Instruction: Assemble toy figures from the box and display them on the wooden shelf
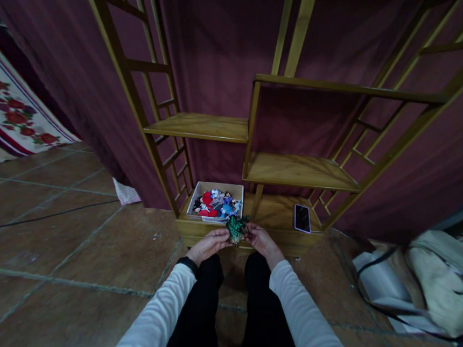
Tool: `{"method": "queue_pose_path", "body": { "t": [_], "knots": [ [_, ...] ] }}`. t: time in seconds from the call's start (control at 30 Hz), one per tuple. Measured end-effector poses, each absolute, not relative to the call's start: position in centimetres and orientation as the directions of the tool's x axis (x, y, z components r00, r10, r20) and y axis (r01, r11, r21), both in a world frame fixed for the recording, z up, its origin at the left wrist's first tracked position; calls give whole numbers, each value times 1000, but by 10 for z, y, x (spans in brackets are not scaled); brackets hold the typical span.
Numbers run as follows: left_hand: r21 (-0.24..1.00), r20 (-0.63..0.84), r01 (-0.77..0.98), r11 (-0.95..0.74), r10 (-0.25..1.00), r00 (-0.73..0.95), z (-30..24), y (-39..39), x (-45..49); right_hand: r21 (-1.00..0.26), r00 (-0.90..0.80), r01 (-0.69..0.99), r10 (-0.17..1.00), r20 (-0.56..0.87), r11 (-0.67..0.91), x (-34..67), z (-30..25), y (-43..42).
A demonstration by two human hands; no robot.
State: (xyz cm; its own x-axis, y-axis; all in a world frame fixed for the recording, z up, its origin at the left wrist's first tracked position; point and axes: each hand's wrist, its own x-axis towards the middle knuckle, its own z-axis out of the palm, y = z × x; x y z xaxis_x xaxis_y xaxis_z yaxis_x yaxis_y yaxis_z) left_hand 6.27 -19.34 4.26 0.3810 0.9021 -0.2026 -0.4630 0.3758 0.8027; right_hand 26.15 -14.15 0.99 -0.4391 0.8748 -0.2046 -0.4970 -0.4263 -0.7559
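Both my hands meet in front of the lowest shelf of a wooden rack (296,171). My left hand (208,244) and my right hand (261,240) each close their fingers on a small green ornament (236,228) held between them. Just behind it, on the bottom shelf, stands a white box (195,197) filled with several small colourful items in red, blue and white. A dark phone (302,218) lies flat on the same shelf to the right.
The rack's upper shelves hold nothing; a dark red curtain hangs behind. A beige bag with black straps (436,286) lies on the tiled floor at right. A flowered cloth (9,116) hangs far left; a cable crosses the floor.
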Motion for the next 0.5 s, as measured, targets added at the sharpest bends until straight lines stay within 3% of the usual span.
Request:
{"method": "queue_pose_path", "body": {
  "t": [0.5],
  "knots": [
    [780,-223,-409,474,821,526,44,-198,65,-744,-446,-452,847,-289,-492,261,4,-138]
  ]
}}
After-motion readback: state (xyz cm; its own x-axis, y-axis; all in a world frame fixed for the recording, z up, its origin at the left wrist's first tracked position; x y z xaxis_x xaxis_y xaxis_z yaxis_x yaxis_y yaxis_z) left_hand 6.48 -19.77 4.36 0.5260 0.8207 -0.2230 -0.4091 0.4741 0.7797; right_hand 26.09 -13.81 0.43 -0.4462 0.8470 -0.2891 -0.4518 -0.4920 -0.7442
